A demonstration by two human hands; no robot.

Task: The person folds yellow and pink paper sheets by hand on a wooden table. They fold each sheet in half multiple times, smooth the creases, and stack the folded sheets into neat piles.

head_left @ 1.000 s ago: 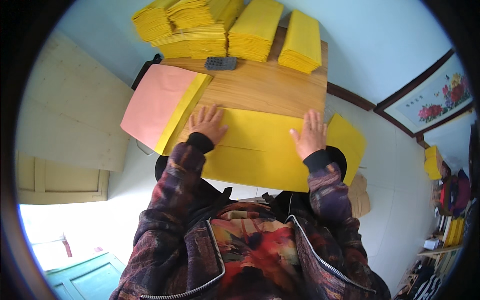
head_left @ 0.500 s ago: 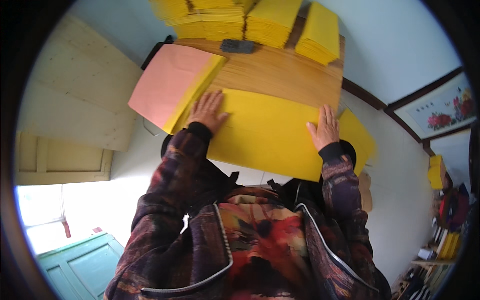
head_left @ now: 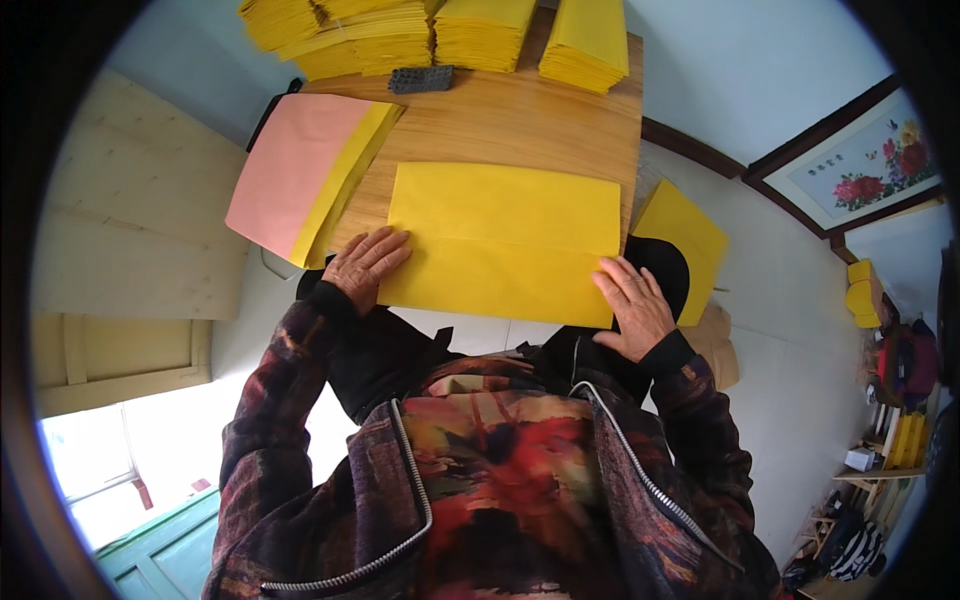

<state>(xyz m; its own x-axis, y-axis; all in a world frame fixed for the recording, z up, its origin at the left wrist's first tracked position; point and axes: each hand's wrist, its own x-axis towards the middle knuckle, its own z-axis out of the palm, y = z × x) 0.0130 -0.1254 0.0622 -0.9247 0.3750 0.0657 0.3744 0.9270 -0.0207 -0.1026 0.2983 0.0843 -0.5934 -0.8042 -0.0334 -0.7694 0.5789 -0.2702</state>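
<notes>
A wide yellow paper piece [head_left: 505, 215], creased along its length, lies before me with its near part hanging past the table's front edge. My left hand [head_left: 366, 265] rests at its left side, fingers stretched flat over the edge. At the right near corner, my right hand [head_left: 637, 310] lays spread fingertips on the paper, its thumb apart. To the left of it slants a stack of papers with a pink sheet [head_left: 305, 155] on top and yellow edges showing along its right side.
Yellow paper stacks [head_left: 480, 35] line the back of the wooden table [head_left: 480, 120]. A dark grey block [head_left: 420, 79] sits in front of them. More yellow paper [head_left: 685, 250] is by my right knee. A framed flower picture [head_left: 860, 165] hangs at right; a plywood board [head_left: 140, 200] stands at left.
Both hands have slid toward me along the paper's sides, down to its near half. The paper lies straighter now, with its crease showing plainly. The view has shifted a little.
</notes>
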